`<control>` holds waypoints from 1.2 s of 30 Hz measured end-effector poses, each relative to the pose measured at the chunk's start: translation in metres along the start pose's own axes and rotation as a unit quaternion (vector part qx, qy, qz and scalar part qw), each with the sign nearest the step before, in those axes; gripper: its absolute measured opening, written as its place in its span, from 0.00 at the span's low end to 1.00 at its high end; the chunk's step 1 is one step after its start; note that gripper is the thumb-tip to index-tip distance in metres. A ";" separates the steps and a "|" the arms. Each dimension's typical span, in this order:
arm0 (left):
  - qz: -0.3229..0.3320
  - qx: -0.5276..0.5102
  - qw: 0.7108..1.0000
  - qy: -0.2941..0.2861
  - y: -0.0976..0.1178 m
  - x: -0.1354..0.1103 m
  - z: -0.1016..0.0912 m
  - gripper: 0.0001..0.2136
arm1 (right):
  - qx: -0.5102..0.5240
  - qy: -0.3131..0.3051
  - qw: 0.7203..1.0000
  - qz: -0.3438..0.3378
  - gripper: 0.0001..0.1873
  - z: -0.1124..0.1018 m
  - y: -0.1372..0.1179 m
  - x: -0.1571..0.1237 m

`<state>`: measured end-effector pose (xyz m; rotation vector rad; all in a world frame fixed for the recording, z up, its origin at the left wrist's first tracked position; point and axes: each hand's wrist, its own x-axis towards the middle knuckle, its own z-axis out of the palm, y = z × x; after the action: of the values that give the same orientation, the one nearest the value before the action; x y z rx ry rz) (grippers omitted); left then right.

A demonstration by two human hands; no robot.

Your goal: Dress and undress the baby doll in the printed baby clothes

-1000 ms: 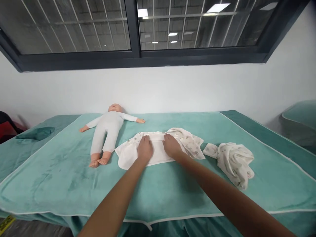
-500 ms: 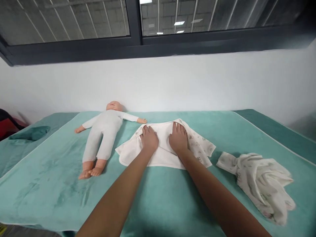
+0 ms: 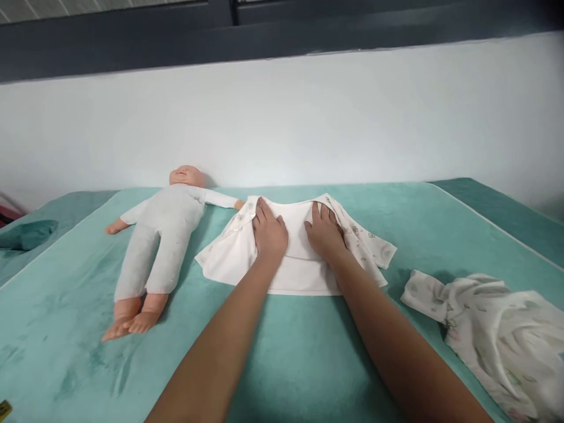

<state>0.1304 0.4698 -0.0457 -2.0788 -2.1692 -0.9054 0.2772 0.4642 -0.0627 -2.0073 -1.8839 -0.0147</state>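
Note:
A white baby shirt (image 3: 304, 276) with a small printed pattern lies spread on the green cover, its front parted to show the plain inside. On the inside of its left half rests my left hand (image 3: 269, 232), fingers stretched toward the collar and tips beside the folded-back edge. My right hand (image 3: 325, 235) lies opposite, palm down, with fingers extended against the right front panel. Both hands look flat rather than gripping. To the left, a baby doll (image 3: 161, 226) in a white suit lies on its back, one hand close to the shirt's left shoulder.
A crumpled white printed garment (image 3: 497, 335) lies at the right. The green cover (image 3: 291, 358) runs back to a white wall (image 3: 282, 129) below a dark window frame (image 3: 282, 35). A folded patch of green fabric (image 3: 29, 234) sits at the far left.
The view has tipped downward and come closer. My fingers have straightened and spread somewhat on the shirt, and its front is parted wider. The doll and the crumpled garment have stayed in place.

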 end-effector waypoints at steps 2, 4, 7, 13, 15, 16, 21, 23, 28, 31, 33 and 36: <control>0.048 0.005 0.999 -0.001 -0.006 0.000 0.004 0.33 | -0.003 -0.009 1.000 0.006 0.35 0.001 0.004 0.004; 0.044 0.017 0.999 -0.027 -0.011 0.002 0.009 0.33 | -0.008 -0.024 1.000 0.010 0.35 0.003 0.006 0.007; 0.010 0.038 0.996 -0.075 -0.015 0.007 0.018 0.33 | -0.008 -0.047 0.999 0.015 0.35 0.008 0.006 0.010; 0.000 0.060 0.990 -0.132 -0.011 0.008 0.018 0.32 | -0.020 -0.067 0.997 0.028 0.34 0.010 0.002 0.009; -0.008 0.054 0.989 -0.134 -0.009 0.002 0.013 0.32 | -0.029 -0.067 0.997 0.026 0.33 0.008 -0.002 0.007; -0.010 0.051 0.990 -0.135 -0.008 -0.001 0.010 0.31 | -0.032 -0.066 0.997 0.023 0.33 0.007 -0.003 0.006; -0.015 0.040 0.990 -0.132 -0.007 -0.028 -0.007 0.30 | -0.050 -0.062 0.997 0.011 0.32 0.002 -0.006 -0.007; -0.009 0.041 0.991 -0.126 -0.010 -0.040 -0.015 0.29 | -0.055 -0.067 0.996 0.001 0.32 0.000 -0.003 -0.014; 0.050 0.058 0.994 -0.072 -0.025 -0.069 -0.035 0.28 | -0.070 -0.078 0.994 -0.021 0.31 -0.012 0.012 -0.024; 0.069 0.064 0.994 -0.058 -0.035 -0.081 -0.042 0.27 | -0.082 -0.080 0.993 -0.021 0.32 -0.020 0.020 -0.021; 0.078 0.064 0.994 -0.049 -0.038 -0.085 -0.043 0.27 | -0.090 -0.079 0.993 -0.022 0.32 -0.022 0.023 -0.017; 0.076 0.062 0.994 -0.049 -0.038 -0.085 -0.044 0.27 | -0.097 -0.074 0.992 -0.023 0.33 -0.020 0.024 -0.016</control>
<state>0.0894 0.3765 -0.0570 -2.2349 -2.0176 -0.6501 0.3043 0.4427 -0.0546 -2.1454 -2.0928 -0.0656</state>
